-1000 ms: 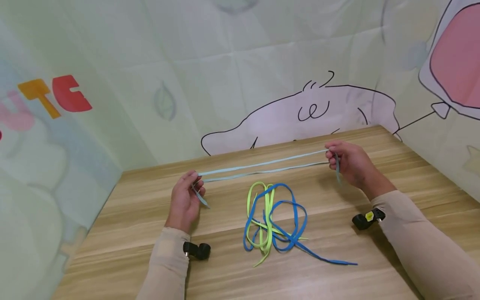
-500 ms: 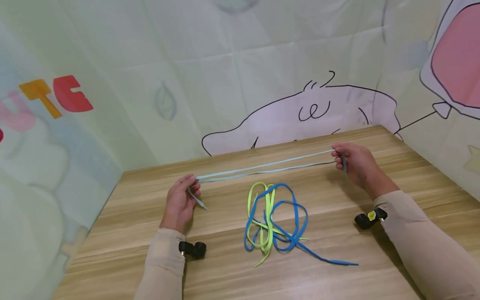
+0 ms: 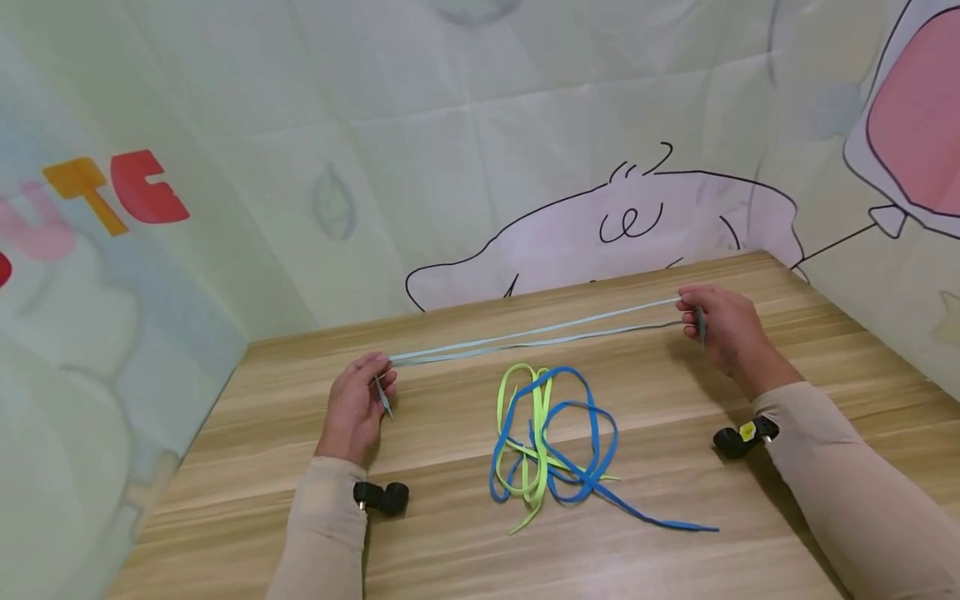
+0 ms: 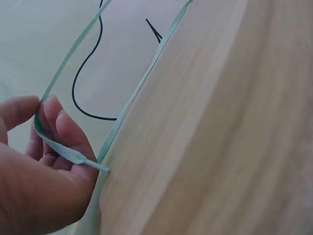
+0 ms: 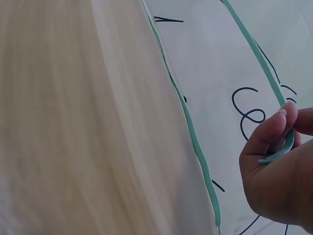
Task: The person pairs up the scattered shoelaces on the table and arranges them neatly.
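Note:
A pale blue-green shoelace [image 3: 585,320] stretches above the table in two near-parallel strands. Its left end is pinched between the thumb and fingers of my left hand [image 3: 354,407], and the tipped tail [image 4: 68,152] hangs across the palm in the left wrist view. At the far right my right hand [image 3: 723,329] pinches the other end; a short tail [image 5: 279,155] curls inside its fingers in the right wrist view. On the table between the hands, nearer me, a blue shoelace [image 3: 678,525] and a yellow-green shoelace [image 3: 537,417] lie in tangled loops.
The wooden table [image 3: 247,433] meets a printed cloth backdrop [image 3: 390,167] along its far edge. Black wrist cameras, left [image 3: 381,497] and right [image 3: 746,437], stick out inward from the sleeves.
Both hands have moved apart, the left one leftward and slightly down, the right one rightward, drawing the pale shoelace out longer. The blue and yellow-green laces have not moved.

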Tool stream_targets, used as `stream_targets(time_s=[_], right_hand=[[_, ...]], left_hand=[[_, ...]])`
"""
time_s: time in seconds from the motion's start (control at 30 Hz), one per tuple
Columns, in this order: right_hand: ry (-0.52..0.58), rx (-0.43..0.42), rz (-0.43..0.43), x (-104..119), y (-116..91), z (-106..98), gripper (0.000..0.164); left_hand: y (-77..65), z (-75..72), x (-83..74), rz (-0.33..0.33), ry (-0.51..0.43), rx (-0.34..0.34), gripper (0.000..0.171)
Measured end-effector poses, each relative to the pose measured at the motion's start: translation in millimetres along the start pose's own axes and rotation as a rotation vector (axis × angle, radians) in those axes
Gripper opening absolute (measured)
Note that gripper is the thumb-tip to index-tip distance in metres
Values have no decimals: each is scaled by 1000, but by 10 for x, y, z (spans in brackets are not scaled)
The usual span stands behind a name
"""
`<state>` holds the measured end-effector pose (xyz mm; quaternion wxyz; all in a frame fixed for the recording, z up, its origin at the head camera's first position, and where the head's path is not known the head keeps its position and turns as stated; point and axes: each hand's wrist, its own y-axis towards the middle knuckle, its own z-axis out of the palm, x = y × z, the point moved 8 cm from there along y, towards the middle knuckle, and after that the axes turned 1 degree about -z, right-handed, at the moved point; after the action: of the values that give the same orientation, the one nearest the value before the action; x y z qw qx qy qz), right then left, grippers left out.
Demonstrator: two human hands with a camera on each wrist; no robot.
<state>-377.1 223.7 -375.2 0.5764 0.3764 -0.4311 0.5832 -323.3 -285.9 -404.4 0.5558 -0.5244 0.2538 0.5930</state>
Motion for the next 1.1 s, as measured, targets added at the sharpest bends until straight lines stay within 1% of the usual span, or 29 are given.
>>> stream_targets(time_s=[0.17, 0.4, 0.6, 0.7, 0.83, 1.0, 1.1], right_hand=[[-6, -27, -1, -22, 2, -43, 21], [-28, -67, -9, -38, 13, -82, 22], [-44, -87, -7, -31, 3, -129, 19], [-36, -87, -11, -21, 0, -148, 20], [-42, -102, 2, -23, 4, -174, 21], [-72, -135, 16, -35, 25, -190, 16], [-69, -137, 13, -46, 30, -183, 14]], left_hand=[[20, -48, 3, -5, 12, -11, 19], [35, -115, -23, -17, 21, -20, 20], [32, -153, -62, 20, 55, -58, 19], [41, -150, -66, 26, 60, -58, 16], [49, -154, -65, 11, 43, -54, 15], [54, -187, -68, -6, 3, -59, 20], [48, -224, -58, -22, -15, -66, 25]])
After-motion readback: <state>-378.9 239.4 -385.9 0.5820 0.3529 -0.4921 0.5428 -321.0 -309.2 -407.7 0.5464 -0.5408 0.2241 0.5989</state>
